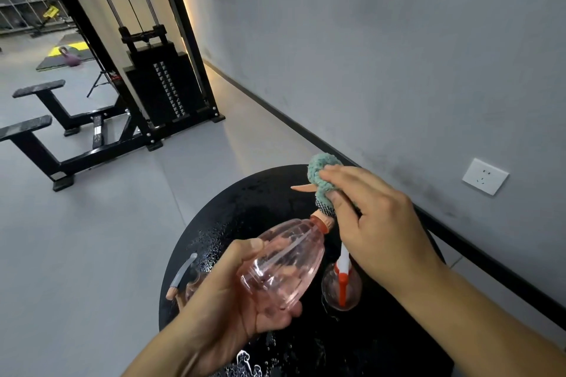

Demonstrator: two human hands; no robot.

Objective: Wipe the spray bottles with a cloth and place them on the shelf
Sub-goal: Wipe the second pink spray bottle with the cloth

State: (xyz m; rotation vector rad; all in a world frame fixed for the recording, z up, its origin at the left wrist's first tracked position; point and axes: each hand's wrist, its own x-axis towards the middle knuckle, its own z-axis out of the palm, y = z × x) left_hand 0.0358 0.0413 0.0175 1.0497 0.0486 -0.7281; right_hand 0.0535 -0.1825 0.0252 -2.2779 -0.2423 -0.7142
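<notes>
My left hand (228,297) grips a clear pink spray bottle (284,263), tilted above the round black table (245,211) with its head pointing away. My right hand (379,223) holds a teal cloth (321,176) wrapped over the bottle's peach spray head, whose trigger tip sticks out to the left. A second bottle with a white and red-orange sprayer (342,283) stands on the table under my right wrist. A third bottle with a grey trigger (183,277) stands left, partly hidden behind my left hand.
The table top is wet with droplets. A grey wall with a white socket (484,176) runs along the right. A black cable weight machine (159,89) and bench frames (46,119) stand on the grey floor to the left.
</notes>
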